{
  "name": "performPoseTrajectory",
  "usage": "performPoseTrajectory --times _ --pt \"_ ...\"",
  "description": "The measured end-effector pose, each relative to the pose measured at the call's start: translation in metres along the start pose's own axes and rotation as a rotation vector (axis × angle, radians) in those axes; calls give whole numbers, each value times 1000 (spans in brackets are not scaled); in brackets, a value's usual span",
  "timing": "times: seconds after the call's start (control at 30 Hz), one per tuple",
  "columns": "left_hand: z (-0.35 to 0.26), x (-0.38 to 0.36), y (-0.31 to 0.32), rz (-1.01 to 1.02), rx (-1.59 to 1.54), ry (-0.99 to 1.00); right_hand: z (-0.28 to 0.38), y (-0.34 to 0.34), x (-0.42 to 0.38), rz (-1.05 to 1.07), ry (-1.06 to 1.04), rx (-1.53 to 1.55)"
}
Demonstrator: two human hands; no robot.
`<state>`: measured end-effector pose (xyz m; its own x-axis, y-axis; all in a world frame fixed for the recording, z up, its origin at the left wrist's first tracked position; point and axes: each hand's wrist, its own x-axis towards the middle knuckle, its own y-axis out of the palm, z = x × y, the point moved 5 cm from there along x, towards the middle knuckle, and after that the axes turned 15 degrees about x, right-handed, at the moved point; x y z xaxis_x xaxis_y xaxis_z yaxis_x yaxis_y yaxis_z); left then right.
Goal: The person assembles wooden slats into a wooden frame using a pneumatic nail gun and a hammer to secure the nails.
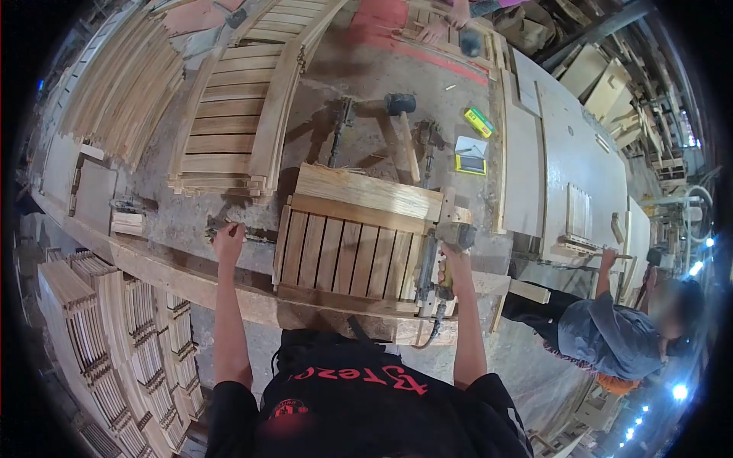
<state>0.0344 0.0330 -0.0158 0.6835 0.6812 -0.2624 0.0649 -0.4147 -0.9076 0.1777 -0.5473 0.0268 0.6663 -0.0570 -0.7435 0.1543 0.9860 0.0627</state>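
Your right grip [449,267] is closed around the nail gun [443,256], set upright at the right edge of the slatted panel [343,248] on the counter [183,282]. Your left grip [227,240] rests left of the panel, closed on a small tool [217,227]. A mallet [401,114] lies farther back. Another person [611,328] works at the right.

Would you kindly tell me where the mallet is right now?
In the head view, the mallet lies on the workbench beyond the slatted wooden panel, its black head away from the person, left of the yellow box.
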Motion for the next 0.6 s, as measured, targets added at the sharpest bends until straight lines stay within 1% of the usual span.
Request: performPoseTrajectory --times 0.13,0.23,0.33,0.37,0.47,0.57,0.6 --pt "10 6 10 -19 -20 -18 -1 8 4 62 -10 -11" --pt "13 5 11 -76 -9 -35 -5 11 5 21 31 -91" --pt "9 1 9 -41 -132 -81 -4 16 0 16 -24 -110" --pt "5 -1 5 -42 -89 -65 -6 18 -3 -10 -15 -108" --pt "14 5 13 66 -444 -23 -5 27 -8 -67 -15 -113" --pt "20 14 14 261 -504 -41 -8 30 -8 -81 -34 -138" --pt "14 11 8 212 -341 -39 -10 29 -7 -85 -39 -146"
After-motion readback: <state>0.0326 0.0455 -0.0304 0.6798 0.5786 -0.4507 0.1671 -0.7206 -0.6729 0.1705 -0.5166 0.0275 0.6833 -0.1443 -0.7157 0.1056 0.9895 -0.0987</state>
